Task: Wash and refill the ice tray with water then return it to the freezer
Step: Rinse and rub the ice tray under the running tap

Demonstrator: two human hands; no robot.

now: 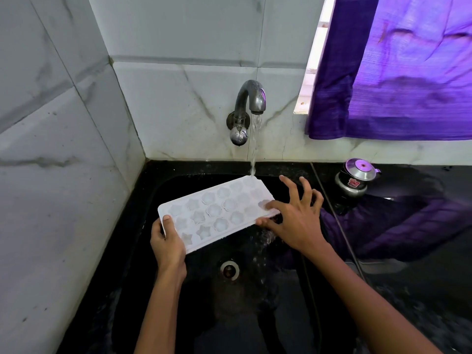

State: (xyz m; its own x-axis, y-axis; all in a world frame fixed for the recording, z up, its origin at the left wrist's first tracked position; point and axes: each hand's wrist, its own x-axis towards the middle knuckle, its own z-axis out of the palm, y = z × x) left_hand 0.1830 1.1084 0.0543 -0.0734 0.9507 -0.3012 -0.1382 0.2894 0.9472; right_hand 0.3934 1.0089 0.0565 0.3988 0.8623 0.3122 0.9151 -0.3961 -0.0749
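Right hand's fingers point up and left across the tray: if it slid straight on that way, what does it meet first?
Probably the water stream landing on the ice tray's far corner, then the tiled wall under the tap. The right hand already touches the tray; depth is uncertain.

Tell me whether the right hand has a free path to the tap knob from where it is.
Probably yes. The right hand rests spread-fingered on the ice tray's far end, holding nothing. Only the water stream crosses the space up to the tap knob.

Black counter (421, 290): sunken sink (178, 290), steel lidded pot (356, 178) at right
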